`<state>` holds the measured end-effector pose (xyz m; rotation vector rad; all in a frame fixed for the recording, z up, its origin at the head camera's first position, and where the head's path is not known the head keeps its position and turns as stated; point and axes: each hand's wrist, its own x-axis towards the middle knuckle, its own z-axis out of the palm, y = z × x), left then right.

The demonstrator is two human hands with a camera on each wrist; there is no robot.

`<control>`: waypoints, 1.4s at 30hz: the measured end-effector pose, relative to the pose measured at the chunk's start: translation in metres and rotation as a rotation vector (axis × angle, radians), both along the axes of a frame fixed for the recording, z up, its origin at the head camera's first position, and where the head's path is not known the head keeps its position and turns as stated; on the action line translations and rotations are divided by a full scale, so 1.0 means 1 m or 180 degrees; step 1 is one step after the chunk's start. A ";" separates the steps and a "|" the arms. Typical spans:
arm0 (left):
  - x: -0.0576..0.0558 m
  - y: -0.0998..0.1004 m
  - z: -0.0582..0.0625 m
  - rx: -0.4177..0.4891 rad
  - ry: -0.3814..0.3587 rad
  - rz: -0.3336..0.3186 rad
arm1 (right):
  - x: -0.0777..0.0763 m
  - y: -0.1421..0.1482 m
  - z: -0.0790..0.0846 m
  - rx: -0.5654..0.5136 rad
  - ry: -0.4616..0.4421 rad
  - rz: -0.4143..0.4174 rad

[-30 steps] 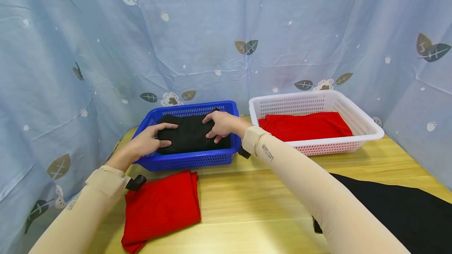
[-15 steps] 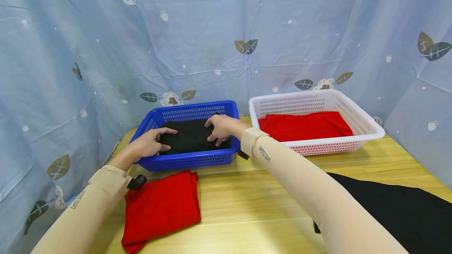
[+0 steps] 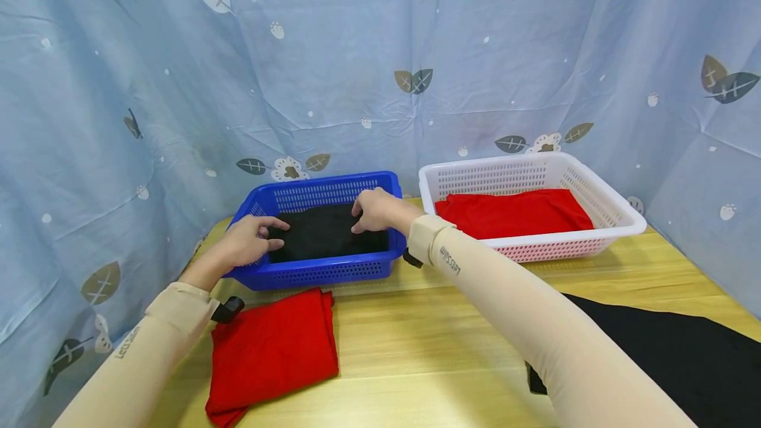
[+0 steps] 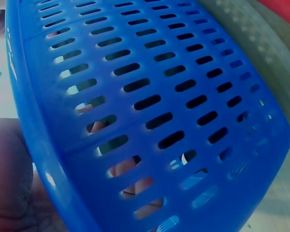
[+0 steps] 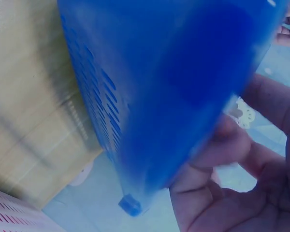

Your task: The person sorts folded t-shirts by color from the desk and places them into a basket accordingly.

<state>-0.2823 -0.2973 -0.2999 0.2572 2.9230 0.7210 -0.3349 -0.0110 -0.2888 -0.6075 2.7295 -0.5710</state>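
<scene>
A folded black cloth (image 3: 324, 233) lies inside the blue plastic basket (image 3: 329, 274). At the cloth's left end is my left hand (image 3: 246, 241), thumb and fingers apart over the near-left rim. My right hand (image 3: 378, 209) hovers at the right end, its fingers loosely bent with no cloth seen between them. In the left wrist view, the perforated wall of the basket (image 4: 135, 72) hides most of the left hand. The right wrist view has the basket's corner (image 5: 159, 121) beside the bent fingers of the right hand (image 5: 241, 179); the cloth is hidden there.
To the right stands a white basket (image 3: 615, 220) holding red cloth (image 3: 511, 213). Folded red cloth (image 3: 273, 355) lies on the wooden table (image 3: 428, 349) in front of the blue basket. Another black cloth (image 3: 684, 355) spreads at the right front. A patterned curtain (image 3: 357, 84) hangs behind.
The black cloth has sunk lower and flatter in the blue basket. My left hand has drawn slightly left, and my right hand has lifted a little off the cloth.
</scene>
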 end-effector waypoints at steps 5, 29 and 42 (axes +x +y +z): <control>0.001 0.001 0.000 -0.0019 0.0040 -0.0021 | -0.003 -0.001 -0.003 -0.0139 -0.0071 -0.0008; 0.007 -0.001 0.001 0.0290 -0.0240 -0.0212 | 0.015 0.022 0.014 -0.0440 -0.0471 0.0278; 0.013 0.015 0.008 0.0419 -0.0108 -0.0301 | 0.022 0.050 0.029 -0.0621 -0.0362 0.0445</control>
